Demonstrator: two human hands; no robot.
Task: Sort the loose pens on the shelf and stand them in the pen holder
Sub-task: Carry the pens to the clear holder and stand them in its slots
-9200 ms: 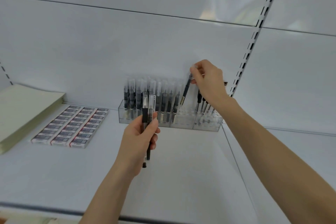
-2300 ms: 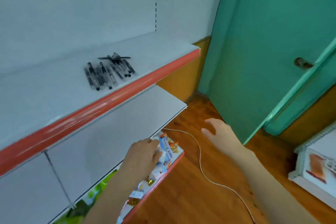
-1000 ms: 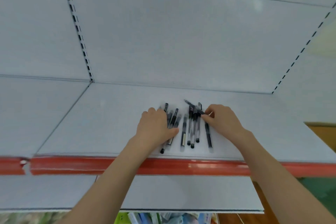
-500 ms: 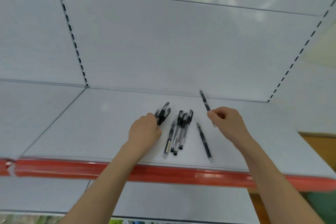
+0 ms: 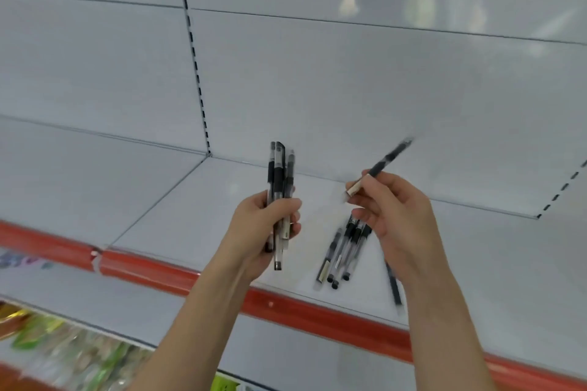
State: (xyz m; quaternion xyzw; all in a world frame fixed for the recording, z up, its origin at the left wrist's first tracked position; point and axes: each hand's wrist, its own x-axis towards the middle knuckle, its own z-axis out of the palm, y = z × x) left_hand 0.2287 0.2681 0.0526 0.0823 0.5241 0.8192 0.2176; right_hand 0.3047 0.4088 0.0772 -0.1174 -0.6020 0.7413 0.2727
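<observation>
Now the left hand [image 5: 265,228] grasps a bundle [image 5: 279,174] of three or so pens, fingers and thumb wrapped round the barrels. The bundle is upright and held clear of the shelf [image 5: 178,216]. Just to its right, the right hand [image 5: 400,219] pinches one pen [image 5: 386,160] between thumb and fingertips near its lower end. That pen slants up and away to the right, blurred at the tip. So the two axes disagree: the bundle is vertical and the single pen tilted, with a gap of air between them. I'd judge the coming move is to swing the pen upright and pass it leftward into the left grip, and the tilt has to come out first.

Below and between the hands, the loose pens [image 5: 341,251] lie flat on the shelf. They form a close fan of three or four, long axes running front to back, ends toward the red strip [image 5: 152,268]. They sit almost under the right hand, plainly the nearer one for the next pick. One more stray pen [image 5: 394,290] lies just right of them, partly hidden by the right wrist.

The shelf is pale grey, with a plain back panel [image 5: 317,89] and a slotted upright [image 5: 193,57] behind. Blurred packets [image 5: 47,340] show on a level below. The holder is not in view.
</observation>
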